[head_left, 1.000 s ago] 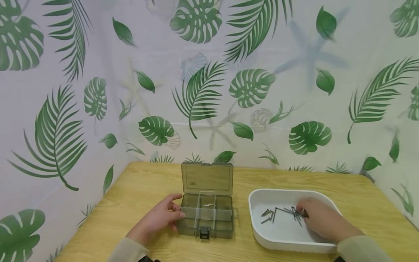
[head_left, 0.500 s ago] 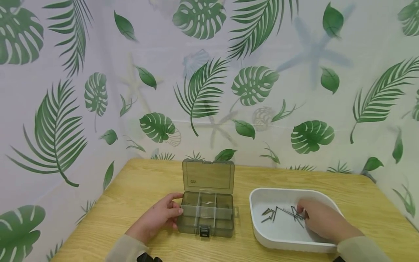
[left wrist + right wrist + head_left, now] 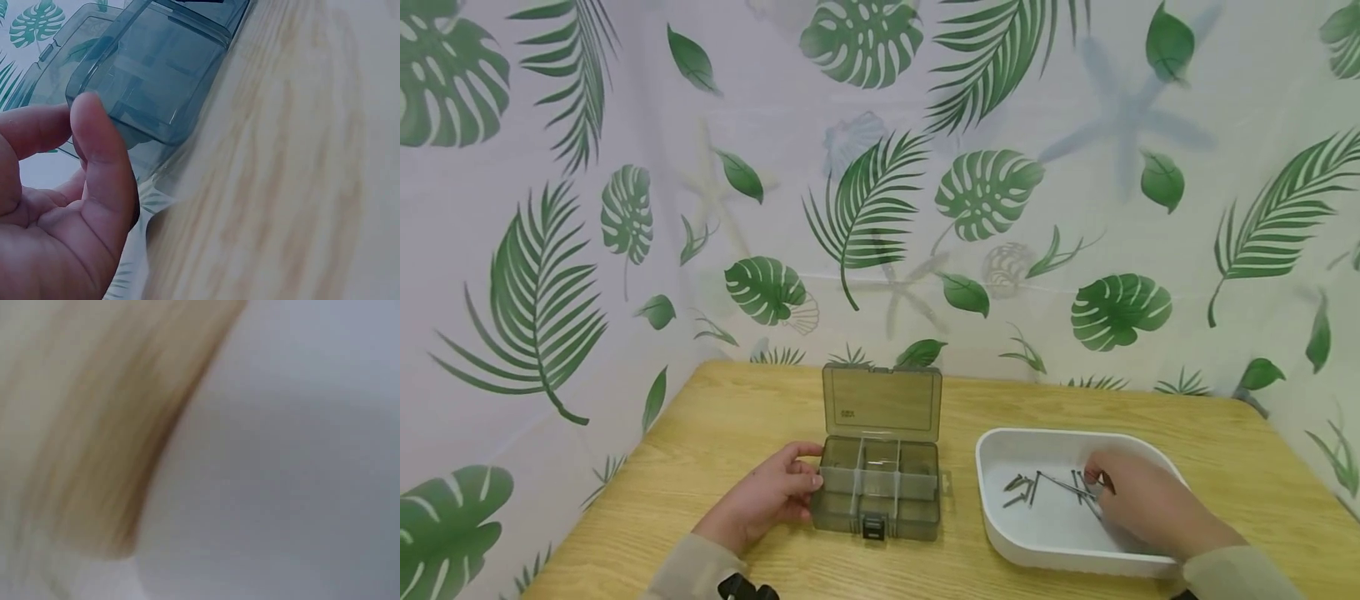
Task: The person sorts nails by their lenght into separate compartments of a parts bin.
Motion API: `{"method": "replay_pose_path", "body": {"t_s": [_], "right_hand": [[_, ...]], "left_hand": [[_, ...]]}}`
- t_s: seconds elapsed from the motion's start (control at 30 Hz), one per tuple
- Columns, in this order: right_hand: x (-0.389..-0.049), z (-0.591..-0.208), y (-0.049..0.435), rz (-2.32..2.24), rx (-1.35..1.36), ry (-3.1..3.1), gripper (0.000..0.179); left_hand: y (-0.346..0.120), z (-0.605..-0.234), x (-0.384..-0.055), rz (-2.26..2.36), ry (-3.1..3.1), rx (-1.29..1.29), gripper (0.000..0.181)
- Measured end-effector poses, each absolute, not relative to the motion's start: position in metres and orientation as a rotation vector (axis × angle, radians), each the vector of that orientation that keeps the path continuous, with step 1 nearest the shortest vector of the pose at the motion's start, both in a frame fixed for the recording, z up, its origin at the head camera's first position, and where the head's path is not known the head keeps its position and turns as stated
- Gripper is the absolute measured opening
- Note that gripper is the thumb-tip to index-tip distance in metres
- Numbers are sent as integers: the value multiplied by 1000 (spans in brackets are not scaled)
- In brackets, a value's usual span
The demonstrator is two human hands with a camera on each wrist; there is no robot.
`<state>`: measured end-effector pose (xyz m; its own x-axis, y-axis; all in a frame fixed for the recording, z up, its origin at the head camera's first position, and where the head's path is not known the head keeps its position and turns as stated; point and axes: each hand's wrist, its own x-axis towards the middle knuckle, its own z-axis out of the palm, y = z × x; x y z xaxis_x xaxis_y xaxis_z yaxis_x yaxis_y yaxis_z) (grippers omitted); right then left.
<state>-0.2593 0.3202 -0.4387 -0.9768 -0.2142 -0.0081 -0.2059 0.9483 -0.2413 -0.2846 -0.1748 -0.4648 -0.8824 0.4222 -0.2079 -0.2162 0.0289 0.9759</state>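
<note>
A smoky, see-through plastic compartment box (image 3: 874, 487) stands on the table with its lid (image 3: 882, 404) raised at the back. At its left end my left hand (image 3: 771, 493) grips the side, thumb at the rim and index finger near the back corner. The left wrist view shows this thumb (image 3: 97, 134) against the box's corner (image 3: 150, 69). Inside a white tray (image 3: 1075, 560), my right hand (image 3: 1138, 496) pinches a dark, thin nail, mostly hidden by the fingers. Long nails (image 3: 1060, 481) lie right by those fingertips, and short screws (image 3: 1018, 490) lie farther left.
The wooden table (image 3: 760, 408) carries the box in the middle and the tray on the right. A leaf-print cloth (image 3: 880, 208) hangs behind it and along both sides. The right wrist view holds only the blurred tray wall (image 3: 262, 475) and wood (image 3: 106, 456).
My right hand works among the nails in the tray, its fingers drawing together, and some nails have shifted slightly. The left hand stays at the box. The head view has turned slightly.
</note>
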Motion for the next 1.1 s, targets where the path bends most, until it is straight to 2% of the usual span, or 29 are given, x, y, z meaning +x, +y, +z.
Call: {"method": "replay_pose_path", "body": {"t_s": [0.23, 0.5, 0.67, 1.1], "right_hand": [[-252, -420, 304, -577, -463, 3128, 17], [-239, -397, 257, -863, -581, 3029, 21], [-235, -389, 226, -958, -692, 2970, 17], [-239, -392, 169, -959, -806, 2914, 17]], "left_hand": [[-176, -468, -285, 1924, 1830, 204, 59], [-176, -469, -286, 1922, 1843, 215, 59], [-176, -470, -286, 1919, 1850, 223, 59], [-177, -472, -287, 1912, 1843, 229, 60]]}}
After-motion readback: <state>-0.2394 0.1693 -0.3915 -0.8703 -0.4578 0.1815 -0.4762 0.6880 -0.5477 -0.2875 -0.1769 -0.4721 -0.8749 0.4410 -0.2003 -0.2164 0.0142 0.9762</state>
